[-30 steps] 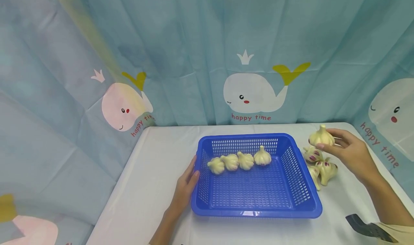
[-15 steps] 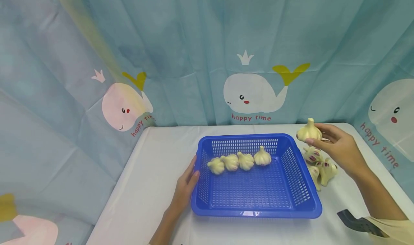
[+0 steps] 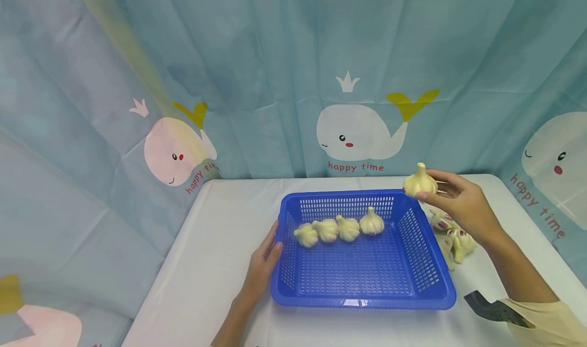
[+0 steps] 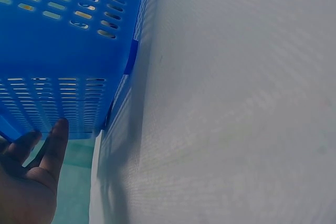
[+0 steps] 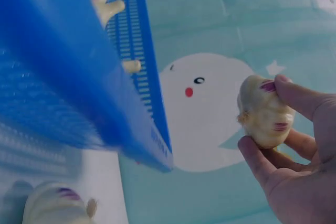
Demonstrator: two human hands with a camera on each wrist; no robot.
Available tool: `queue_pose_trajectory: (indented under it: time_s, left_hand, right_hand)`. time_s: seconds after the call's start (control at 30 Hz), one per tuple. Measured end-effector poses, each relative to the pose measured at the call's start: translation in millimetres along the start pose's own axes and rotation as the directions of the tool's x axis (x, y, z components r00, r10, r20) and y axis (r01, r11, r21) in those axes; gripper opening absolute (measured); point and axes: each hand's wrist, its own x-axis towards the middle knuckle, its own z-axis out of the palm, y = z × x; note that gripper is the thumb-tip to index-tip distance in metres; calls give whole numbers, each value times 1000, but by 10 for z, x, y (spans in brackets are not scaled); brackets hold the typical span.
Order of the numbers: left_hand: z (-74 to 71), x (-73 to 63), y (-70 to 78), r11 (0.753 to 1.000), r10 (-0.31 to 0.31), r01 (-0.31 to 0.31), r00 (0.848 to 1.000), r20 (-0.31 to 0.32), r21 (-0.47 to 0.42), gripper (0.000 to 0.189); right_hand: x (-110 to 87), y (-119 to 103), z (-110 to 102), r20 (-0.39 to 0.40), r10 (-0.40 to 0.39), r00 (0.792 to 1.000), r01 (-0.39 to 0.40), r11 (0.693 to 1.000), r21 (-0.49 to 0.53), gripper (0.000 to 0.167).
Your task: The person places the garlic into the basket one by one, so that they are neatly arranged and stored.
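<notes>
My right hand (image 3: 465, 204) holds a garlic bulb (image 3: 420, 184) between thumb and fingers, stem upward, over the back right corner of the blue plastic basket (image 3: 367, 303). The right wrist view shows purple streaks on this garlic bulb (image 5: 265, 113), with the thumb on one side and fingertips on the other. My left hand (image 3: 259, 268) rests along the basket's left side, thumb at the rim. Its fingers (image 4: 54, 153) lie nearly straight against the slotted outer wall in the left wrist view. Inside the basket, several garlic bulbs (image 3: 348, 229) stand in a row toward the back.
Several more garlic bulbs (image 3: 462, 245) lie on the white table (image 3: 215, 245) just right of the basket, partly hidden by its wall and my right hand. A blue whale-print curtain (image 3: 275, 107) hangs behind the table and along both sides.
My right hand has carried the garlic bulb leftward and slightly up, from above the pile at the right to the basket's back right corner. My left hand and the basket have stayed put.
</notes>
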Motion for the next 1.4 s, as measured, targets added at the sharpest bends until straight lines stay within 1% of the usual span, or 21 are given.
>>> queue_pose_trajectory:
  time_s: [0.37, 0.67, 0.9, 1.0, 1.13, 1.27, 1.4]
  left_hand:
    - [3, -1, 4, 1000, 4, -4, 1000, -3, 2, 57]
    - [3, -6, -27, 1000, 15, -15, 1000, 3, -17, 56]
    - [-1, 3, -16, 1000, 24, -24, 1000, -1, -16, 56]
    - [-1, 4, -13, 1000, 21, -21, 1000, 1, -14, 56]
    - [2, 6, -13, 1000, 20, -20, 1000, 3, -11, 56]
    - [3, 2, -13, 1000, 16, -16, 1000, 5, -6, 56]
    - [4, 0, -24, 1000, 8, -8, 1000, 2, 6, 57]
  right_hand:
    - [60, -148, 152, 42, -52, 998, 50, 998, 32, 70]
    - [121, -203, 323, 84, -88, 993, 83, 995, 62, 68]
    - [174, -260, 410, 100, -99, 990, 91, 992, 82, 67]
    - [199, -276, 445, 119, -95, 988, 82, 991, 107, 68]
    - [232, -272, 500, 153, -107, 983, 86, 987, 133, 65]
    - [264, -270, 567, 188, -129, 974, 104, 985, 136, 63]
    - [303, -278, 654, 234, -132, 963, 95, 982, 162, 62]
